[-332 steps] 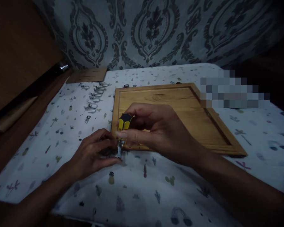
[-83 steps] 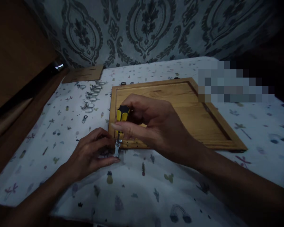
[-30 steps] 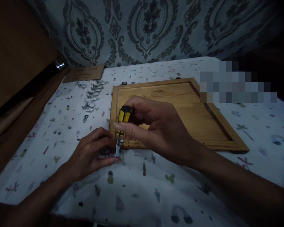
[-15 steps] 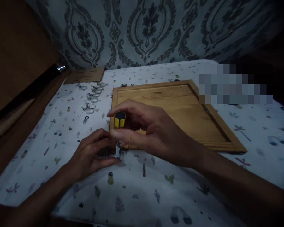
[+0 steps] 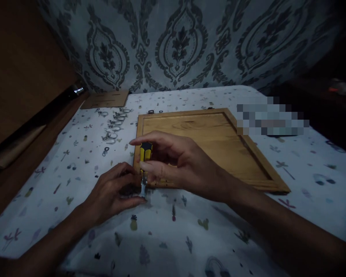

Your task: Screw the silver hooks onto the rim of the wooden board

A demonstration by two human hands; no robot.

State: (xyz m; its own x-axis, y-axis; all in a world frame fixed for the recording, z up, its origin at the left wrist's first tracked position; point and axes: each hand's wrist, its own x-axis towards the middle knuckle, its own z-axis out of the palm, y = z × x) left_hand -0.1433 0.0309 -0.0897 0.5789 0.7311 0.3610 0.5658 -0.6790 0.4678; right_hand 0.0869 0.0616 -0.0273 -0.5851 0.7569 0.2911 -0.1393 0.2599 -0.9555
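My right hand [image 5: 175, 163] grips a yellow-and-black screwdriver [image 5: 145, 152], its handle upright between thumb and fingers. Below it, at the near left corner of a framed wooden panel [image 5: 187, 132], a small silver metal latch [image 5: 143, 186] stands against the edge. My left hand [image 5: 112, 188] pinches this latch from the left, with the thumb low and the fingers above. The screwdriver's tip is hidden, so I cannot tell whether it sits on a screw. The panel lies flat on the patterned tablecloth [image 5: 167, 242].
Several loose metal latches [image 5: 115, 123] lie in a row left of the panel, with a small metal piece [image 5: 105, 151] nearer. A brown cardboard sheet [image 5: 105, 100] lies at the back left. A blurred-out object [image 5: 271, 119] sits at the right. Patterned fabric [image 5: 178, 46] hangs behind.
The camera view has shifted slightly, so the panel sits a little lower in the picture. Both hands keep their places at the corner; more of the screwdriver's handle shows.
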